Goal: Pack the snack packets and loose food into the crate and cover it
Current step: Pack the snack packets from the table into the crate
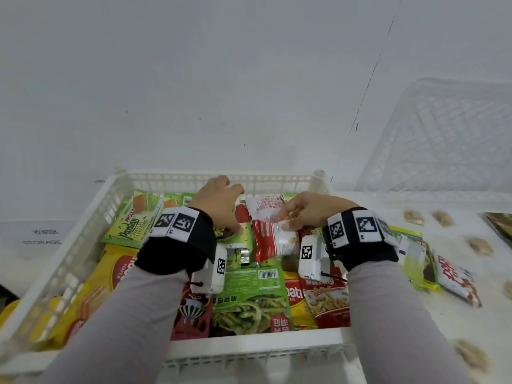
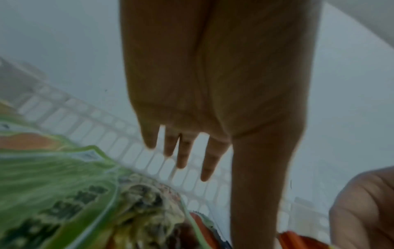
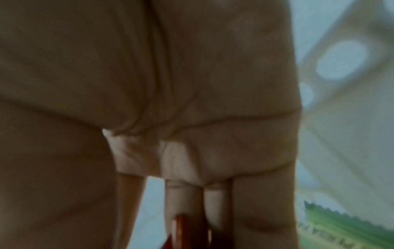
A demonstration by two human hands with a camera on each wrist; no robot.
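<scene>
Head view: mid-frame, the right hand point(image 1: 306, 210) pinches a red-and-white packet point(image 1: 273, 236) above the packet-filled white crate point(image 1: 91, 217); the left hand point(image 1: 219, 202) hovers spread. Left wrist view: fingers point(image 2: 185, 150) straight, holding nothing. Right wrist view: fingers point(image 3: 181, 200) touch something red.

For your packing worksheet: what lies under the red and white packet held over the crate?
Under the red and white packet lie green packets in the crate. The right hand holds it; anything directly beneath is covered.
</scene>
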